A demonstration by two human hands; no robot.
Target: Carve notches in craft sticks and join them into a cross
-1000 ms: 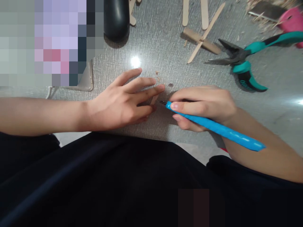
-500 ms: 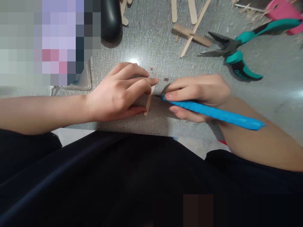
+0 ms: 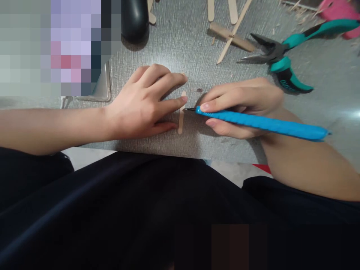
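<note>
A short wooden craft stick [image 3: 181, 122] lies on the grey textured table, its length running toward me. My left hand [image 3: 143, 103] rests with fingers spread. One fingertip touches the stick near its far end, and the thumb lies close to its left edge. In my right hand [image 3: 244, 105] is a blue pen-like tool [image 3: 261, 123], pinched between thumb and fingers. Its thin dark tip points left and reaches the stick's right edge; whether it is a nib or a blade I cannot tell.
Teal-handled needle-nose pliers [image 3: 277, 52] lie with jaws apart at upper right, beside two crossed wooden pieces [image 3: 231, 36]. More craft sticks [image 3: 233, 11], a black rounded object [image 3: 135, 22], a pink object [image 3: 337, 11] and wood shavings [image 3: 302, 11] lie farther back.
My left fingers have spread and lifted, baring more of the stick, which now lies straighter. The blue tool's tip has come to the stick's edge. The whole view has shifted slightly.
</note>
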